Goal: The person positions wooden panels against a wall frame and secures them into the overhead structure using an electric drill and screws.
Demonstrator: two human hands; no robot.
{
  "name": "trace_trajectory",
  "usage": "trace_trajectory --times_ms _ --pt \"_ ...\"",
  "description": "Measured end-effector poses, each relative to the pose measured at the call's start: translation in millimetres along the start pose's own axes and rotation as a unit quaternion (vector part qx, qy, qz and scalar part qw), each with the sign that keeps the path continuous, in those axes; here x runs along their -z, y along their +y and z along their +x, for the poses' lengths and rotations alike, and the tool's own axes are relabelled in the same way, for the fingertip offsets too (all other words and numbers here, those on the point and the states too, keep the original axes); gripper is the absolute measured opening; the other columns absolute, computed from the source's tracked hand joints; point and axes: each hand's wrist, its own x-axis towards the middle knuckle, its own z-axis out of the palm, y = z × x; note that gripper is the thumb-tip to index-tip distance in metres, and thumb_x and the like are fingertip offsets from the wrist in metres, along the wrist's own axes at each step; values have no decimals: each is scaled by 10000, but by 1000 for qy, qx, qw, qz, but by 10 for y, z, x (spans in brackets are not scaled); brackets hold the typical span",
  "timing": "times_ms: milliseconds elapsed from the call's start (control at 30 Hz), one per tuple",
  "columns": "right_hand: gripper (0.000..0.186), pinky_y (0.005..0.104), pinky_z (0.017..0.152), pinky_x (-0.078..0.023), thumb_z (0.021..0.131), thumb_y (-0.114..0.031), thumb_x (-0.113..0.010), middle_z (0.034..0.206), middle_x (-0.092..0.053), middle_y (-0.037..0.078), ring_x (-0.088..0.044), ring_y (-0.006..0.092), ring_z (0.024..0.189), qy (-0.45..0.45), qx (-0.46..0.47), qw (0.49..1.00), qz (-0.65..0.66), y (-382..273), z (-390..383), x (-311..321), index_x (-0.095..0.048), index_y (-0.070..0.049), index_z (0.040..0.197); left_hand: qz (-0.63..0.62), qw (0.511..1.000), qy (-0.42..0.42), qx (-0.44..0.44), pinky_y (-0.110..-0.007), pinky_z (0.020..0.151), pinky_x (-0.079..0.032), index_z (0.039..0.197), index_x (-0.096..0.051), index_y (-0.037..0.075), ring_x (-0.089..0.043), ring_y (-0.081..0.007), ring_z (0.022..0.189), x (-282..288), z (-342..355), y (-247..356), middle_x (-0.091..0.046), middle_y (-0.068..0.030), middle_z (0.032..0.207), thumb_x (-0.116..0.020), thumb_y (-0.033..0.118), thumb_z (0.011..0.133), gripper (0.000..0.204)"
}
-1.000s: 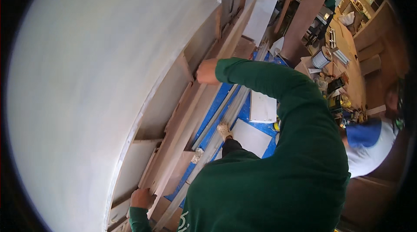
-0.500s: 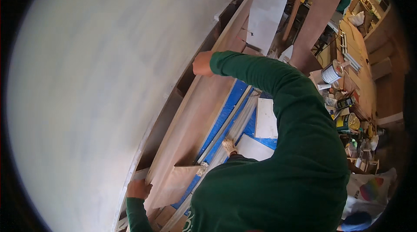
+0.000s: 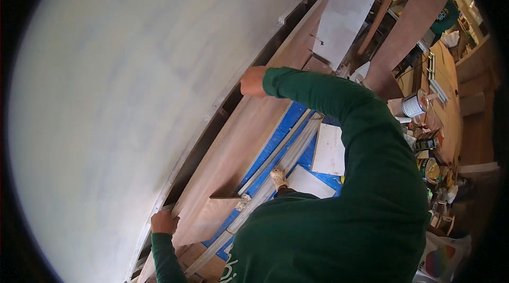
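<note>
A long reddish-brown wooden panel (image 3: 233,137) stands on edge, slanting across the middle of the view alongside a large pale, smeared board or wall surface (image 3: 122,108). A narrow dark gap (image 3: 199,161) runs between the two. My right hand (image 3: 253,81) is closed over the panel's upper edge, about halfway along it, with the arm reaching across. Lower down, at the near left end, my left hand (image 3: 165,222) curls round the same edge; its thumb shows on the panel side. The fingertips of both hands are hidden in the gap.
Blue sheeting (image 3: 289,128), long pale strips (image 3: 275,179) and white boards (image 3: 328,150) lie on the floor around my shod foot (image 3: 279,178). To the right, a wooden workbench (image 3: 448,87) carries paint cans (image 3: 414,104) and clutter. A person in green (image 3: 445,16) is beyond.
The view has shifted, carrying the bench and cans to the right. Both hands keep hold of the wooden panel's edge. The dark gap looks slightly narrower.
</note>
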Motion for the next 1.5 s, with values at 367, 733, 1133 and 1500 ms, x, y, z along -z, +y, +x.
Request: trace_trajectory --times_ms 367,733,1133,1500 --pt "90 504 709 -548 747 -89 -631 827 -696 160 -683 377 827 69 -19 996 45 91 83 -39 -681 -60 817 4 993 73 93 -472 706 -546 888 -722 62 -688 -351 772 3 56 35 -705 -170 802 -793 441 757 407" --pt "309 483 912 -469 840 -177 -691 1181 -568 135 -552 355 1070 373 -60 921 93 -17 -91 -382 -612 -113 1131 -81 885 421 182 -432 674 -463 826 -560 93 -577 -317 720 -228 -171 169 -555 -77 736 -851 423 698 458" --pt "1048 539 1100 -317 807 -697 -618 1644 -149 114 -230 350 1463 373 -437 343 743 -989 754 -604 -171 -167 1593 -254 849 330 325 -421 622 -499 751 -571 91 -623 -304 702 -450 -59 100 -636 -86 760 -763 521 790 473" --pt "998 569 1044 -420 786 -636 -690 1588 -197 101 -263 355 1422 318 -401 381 770 -1047 642 -402 -224 -190 1548 -251 852 383 253 -412 612 -529 787 -578 81 -659 -294 670 -721 -91 -105 -644 -101 720 -790 505 766 474"
